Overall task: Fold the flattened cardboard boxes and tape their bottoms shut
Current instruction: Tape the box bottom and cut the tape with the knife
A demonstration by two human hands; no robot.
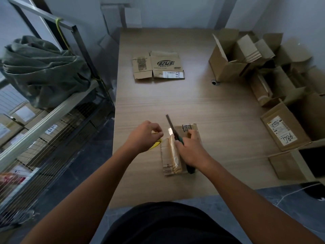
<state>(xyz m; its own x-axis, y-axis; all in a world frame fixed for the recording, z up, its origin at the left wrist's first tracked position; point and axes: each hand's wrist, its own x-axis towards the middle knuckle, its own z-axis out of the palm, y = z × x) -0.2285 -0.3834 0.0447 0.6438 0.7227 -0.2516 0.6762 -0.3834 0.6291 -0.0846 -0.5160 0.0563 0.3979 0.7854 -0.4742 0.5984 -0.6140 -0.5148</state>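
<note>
small cardboard box (pixel 171 156): on tabletop (pixel 211 111), near front edge | right hand (pixel 190 148): grips green-handled knife (pixel 170 125) over this box | left hand (pixel 143 136): fingers curled, cannot tell if pinching anything | flattened box (pixel 158 65): lies far behind

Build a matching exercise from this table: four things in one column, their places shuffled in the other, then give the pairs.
Things:
1. flattened printed box
2. green-handled cutter
3. yellow tape roll
4. open upright box

Places:
A. gripped in the right hand
B. partly under the left hand
C. lying flat at the far middle of the table
D. standing at the table's far right

Pairs: 1-C, 2-A, 3-B, 4-D.
</note>
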